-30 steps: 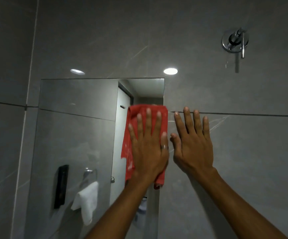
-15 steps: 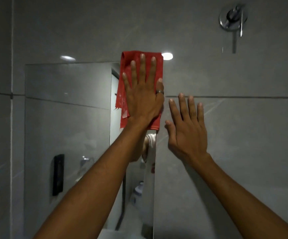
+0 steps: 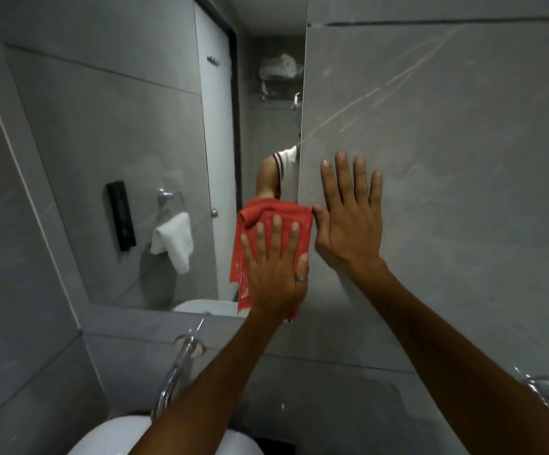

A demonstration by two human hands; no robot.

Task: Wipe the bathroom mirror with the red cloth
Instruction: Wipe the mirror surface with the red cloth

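The mirror (image 3: 109,126) fills the left and middle of the grey tiled wall, its right edge running down near the centre. My left hand (image 3: 274,274) presses the red cloth (image 3: 268,218) flat against the mirror's lower right corner, fingers spread over it. The cloth's lower part hangs over the mirror's bottom edge. My right hand (image 3: 350,221) lies flat and open on the bare wall tile just right of the mirror, its thumb touching the cloth's edge.
A chrome tap (image 3: 181,366) juts from the wall below the mirror, above a white basin (image 3: 109,436). Another chrome fitting (image 3: 542,387) sits low at the right. The mirror reflects a white door, a hanging white towel and a black dispenser.
My left hand has slid the red cloth down from the mirror's top right corner to its bottom right corner. My view has tilted down, and the tap and basin have come into sight.
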